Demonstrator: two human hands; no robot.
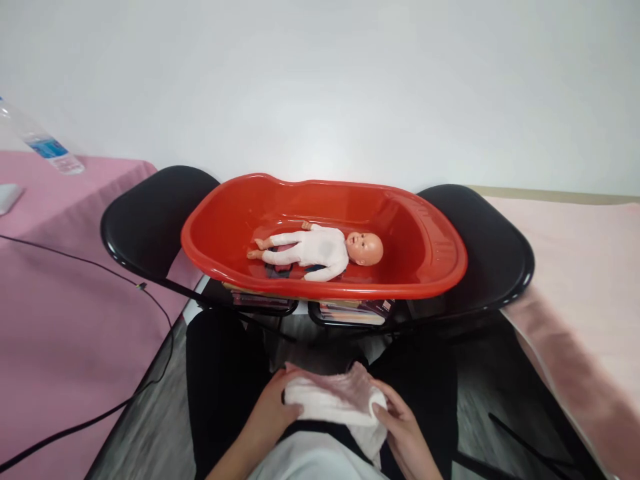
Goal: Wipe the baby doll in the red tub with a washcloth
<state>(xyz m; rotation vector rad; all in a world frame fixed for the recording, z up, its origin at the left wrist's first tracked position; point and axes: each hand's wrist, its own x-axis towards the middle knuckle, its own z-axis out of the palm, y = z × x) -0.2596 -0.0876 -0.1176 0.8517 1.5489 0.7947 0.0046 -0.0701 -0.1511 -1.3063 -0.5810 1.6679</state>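
Above my lap, a small white and dusty-pink cloth (327, 403) is stretched between both hands; its exact kind is unclear. My left hand (277, 410) pinches one side, thumb on top. My right hand (397, 417) grips the opposite side, and a loose white end hangs below it. In front of me a baby doll (325, 248) lies on its back inside a red baby bathtub (320, 291), head to the right. The doll has a white cloth body with a grey patch on its chest. Neither hand touches the doll or tub.
Black chairs (150, 220) flank the tub, one each side. Books (350, 313) lie beneath it. A pink-covered surface (60, 320) on the left carries a water bottle (53, 150) and a black cable (75, 421). At right is a pale pink cover (575, 260).
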